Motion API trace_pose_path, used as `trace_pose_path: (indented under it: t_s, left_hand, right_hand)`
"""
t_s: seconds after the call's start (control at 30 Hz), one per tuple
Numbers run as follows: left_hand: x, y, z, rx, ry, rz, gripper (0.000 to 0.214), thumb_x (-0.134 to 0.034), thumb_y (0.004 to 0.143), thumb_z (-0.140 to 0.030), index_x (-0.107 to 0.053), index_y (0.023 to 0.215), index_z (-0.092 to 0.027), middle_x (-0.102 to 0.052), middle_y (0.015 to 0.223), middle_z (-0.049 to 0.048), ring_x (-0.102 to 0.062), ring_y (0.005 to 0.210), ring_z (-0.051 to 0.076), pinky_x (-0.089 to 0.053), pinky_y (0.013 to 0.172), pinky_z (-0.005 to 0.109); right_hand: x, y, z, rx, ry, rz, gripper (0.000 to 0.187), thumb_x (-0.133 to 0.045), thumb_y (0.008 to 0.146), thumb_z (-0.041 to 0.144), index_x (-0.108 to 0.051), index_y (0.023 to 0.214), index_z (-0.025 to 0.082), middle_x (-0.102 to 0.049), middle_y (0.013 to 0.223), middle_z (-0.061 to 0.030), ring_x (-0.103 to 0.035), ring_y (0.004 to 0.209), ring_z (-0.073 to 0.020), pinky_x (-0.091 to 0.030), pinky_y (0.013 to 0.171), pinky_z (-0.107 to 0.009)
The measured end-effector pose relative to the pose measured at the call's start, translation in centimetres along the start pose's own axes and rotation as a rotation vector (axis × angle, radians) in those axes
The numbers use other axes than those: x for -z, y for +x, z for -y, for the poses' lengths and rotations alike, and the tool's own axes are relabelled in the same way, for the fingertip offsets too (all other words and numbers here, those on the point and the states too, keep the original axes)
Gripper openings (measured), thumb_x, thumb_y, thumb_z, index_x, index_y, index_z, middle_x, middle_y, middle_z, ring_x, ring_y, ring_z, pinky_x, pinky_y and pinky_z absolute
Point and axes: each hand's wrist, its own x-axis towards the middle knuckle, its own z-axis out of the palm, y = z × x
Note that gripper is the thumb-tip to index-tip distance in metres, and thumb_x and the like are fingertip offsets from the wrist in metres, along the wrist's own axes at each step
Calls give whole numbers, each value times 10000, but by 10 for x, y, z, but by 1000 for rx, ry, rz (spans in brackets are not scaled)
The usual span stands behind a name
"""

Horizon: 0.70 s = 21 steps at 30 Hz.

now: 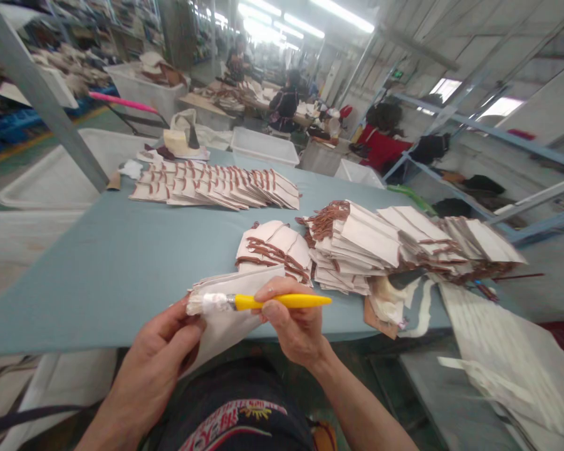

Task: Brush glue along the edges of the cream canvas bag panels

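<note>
My right hand (294,322) grips a yellow-handled brush (272,302), its white bristles pointing left over a pale cut piece (237,300). That piece is pinched in my left hand (162,357) just off the near edge of the blue-grey table (113,263). Right behind the piece lies a small fan of white pieces with brown trim (275,247). A larger heap of the same pieces (357,241) is to its right.
A long row of overlapped trimmed pieces (216,185) lies at the far side of the table. More stacks (465,244) spread to the right. White plastic bins (263,145) stand behind the table, and people sit at benches further back. A grey post (42,94) rises at left.
</note>
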Motion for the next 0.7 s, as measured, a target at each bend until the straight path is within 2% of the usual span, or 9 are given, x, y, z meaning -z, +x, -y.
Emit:
trace_pose_path:
  t_s: [0.13, 0.27, 0.37, 0.47, 0.57, 0.63, 0.7]
  left_hand:
    - [-10, -2, -6, 112, -98, -28, 557, -1019, 466, -388, -878, 970, -197, -806, 834, 34, -676, 704, 178, -534, 569, 196]
    - [-10, -1, 1, 179, -186, 5, 651, -1042, 496, -412, -878, 1093, -210, -849, 913, 59, -765, 803, 254, -595, 642, 255]
    - [-8, -2, 8, 180, -204, 9, 628, -1014, 602, -447, -869, 1175, -231, -867, 941, 56, -796, 854, 283, -599, 660, 273]
    - [-9, -3, 8, 188, -160, 19, 635, -1013, 587, -438, -869, 1167, -224, -874, 946, 53, -788, 802, 277, -574, 605, 272]
    - [-15, -5, 3, 191, -150, -12, 642, -1009, 587, -430, -860, 1172, -212, -880, 980, 63, -800, 853, 285, -584, 616, 266]
    - [-18, -5, 0, 182, -162, -26, 609, -1004, 610, -434, -860, 1161, -219, -880, 981, 62, -811, 911, 286, -597, 642, 253]
    - [-21, -3, -3, 167, -176, 5, 581, -1019, 575, -428, -872, 1098, -224, -872, 935, 55, -814, 905, 284, -602, 631, 245]
  right_hand:
    - [3, 25, -12, -67, 144, -40, 225, -814, 1025, 473, -800, 1004, 249, -784, 846, -7, -684, 604, -122, -573, 561, -234]
    - [15, 43, -6, -119, 170, -117, 363, -834, 981, 588, -779, 948, 230, -756, 768, 6, -685, 560, -122, -568, 516, -224]
    - [24, 44, 0, -173, 154, -19, 372, -819, 992, 584, -769, 930, 220, -744, 745, 3, -690, 557, -126, -573, 513, -226]
    - [22, 40, -3, -214, 133, 99, 353, -815, 997, 559, -771, 938, 213, -755, 780, -10, -691, 572, -126, -591, 540, -237]
    - [12, 38, -15, -126, 108, 33, 345, -778, 1025, 559, -766, 978, 217, -765, 808, -14, -703, 600, -136, -606, 571, -254]
    - [8, 39, -26, -5, 51, -59, 295, -720, 1076, 519, -763, 1037, 229, -758, 792, -3, -713, 622, -144, -614, 606, -265]
    - [6, 39, -34, 135, -89, -125, 210, -672, 1115, 430, -764, 1099, 242, -770, 812, -7, -740, 696, -158, -625, 676, -279]
